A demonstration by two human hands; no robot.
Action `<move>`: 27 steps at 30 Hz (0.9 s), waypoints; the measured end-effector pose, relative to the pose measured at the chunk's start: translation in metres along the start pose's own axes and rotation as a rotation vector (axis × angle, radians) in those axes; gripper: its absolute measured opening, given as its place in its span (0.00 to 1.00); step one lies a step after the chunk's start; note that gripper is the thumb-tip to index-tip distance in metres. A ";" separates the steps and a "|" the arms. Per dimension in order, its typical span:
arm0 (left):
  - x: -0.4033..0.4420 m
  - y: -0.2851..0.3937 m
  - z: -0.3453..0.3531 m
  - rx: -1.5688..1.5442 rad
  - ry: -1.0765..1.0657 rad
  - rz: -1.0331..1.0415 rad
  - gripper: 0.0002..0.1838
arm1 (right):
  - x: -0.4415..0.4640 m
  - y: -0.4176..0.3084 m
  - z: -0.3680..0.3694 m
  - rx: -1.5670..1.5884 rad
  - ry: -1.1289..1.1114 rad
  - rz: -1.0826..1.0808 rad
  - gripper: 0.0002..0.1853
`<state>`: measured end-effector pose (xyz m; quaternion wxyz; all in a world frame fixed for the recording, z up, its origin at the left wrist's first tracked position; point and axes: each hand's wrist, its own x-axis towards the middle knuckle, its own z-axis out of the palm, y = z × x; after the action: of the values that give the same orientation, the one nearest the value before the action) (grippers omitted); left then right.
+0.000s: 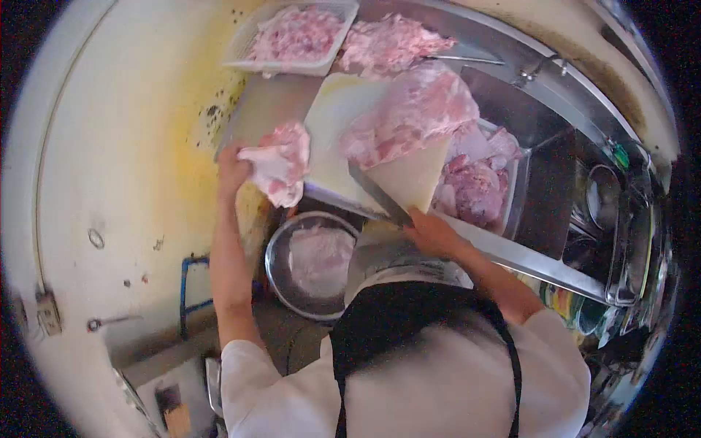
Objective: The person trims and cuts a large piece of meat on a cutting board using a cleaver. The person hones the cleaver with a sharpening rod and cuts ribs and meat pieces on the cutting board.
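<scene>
Head view. The left hand (234, 171) is clamped on one edge of a pale pink meat piece (281, 164), which is raised to the left of the cutting board (332, 146), near the wall (139, 204). The right hand (431, 232) is closed around the handle of a knife (380, 196). The blade slants over the board's near side, its tip directed at the lower left end of the large meat cut (420, 113); contact between tip and cut cannot be confirmed. The large cut lies on the board. A white basket (237, 57) holding pink trimmings (299, 33) is located beyond the board, with a loose heap of fatty scraps (387, 42) beside it. A white tray (513, 186) of meat chunks (478, 182) is positioned right of the board. A round metal bowl (274, 274) containing pale meat (321, 259) is located below the board's near edge.
</scene>
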<state>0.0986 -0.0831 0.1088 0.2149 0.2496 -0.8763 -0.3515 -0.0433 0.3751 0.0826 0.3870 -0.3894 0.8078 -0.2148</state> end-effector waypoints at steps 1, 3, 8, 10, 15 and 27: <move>0.015 -0.007 -0.011 -0.200 -0.004 -0.191 0.13 | -0.013 0.020 0.004 -0.003 -0.016 0.018 0.24; 0.050 -0.018 -0.028 -0.172 0.065 -0.128 0.10 | -0.045 0.038 0.006 0.153 0.055 -0.050 0.20; 0.148 -0.013 -0.029 0.016 0.335 -0.094 0.07 | -0.087 0.045 0.016 0.269 0.206 0.071 0.18; 0.199 -0.069 -0.012 0.163 0.601 0.006 0.08 | -0.097 0.040 0.008 0.335 0.230 0.170 0.18; 0.135 0.048 0.104 0.229 0.061 0.046 0.14 | -0.101 0.055 0.024 0.457 0.593 0.155 0.16; -0.001 0.109 0.263 0.284 0.068 -0.159 0.28 | -0.062 0.093 -0.014 0.846 0.737 0.267 0.14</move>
<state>-0.0766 0.1194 0.0135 0.1783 0.3579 -0.8869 -0.2312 -0.0731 0.4814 0.0593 0.2259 0.0053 0.7753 -0.5898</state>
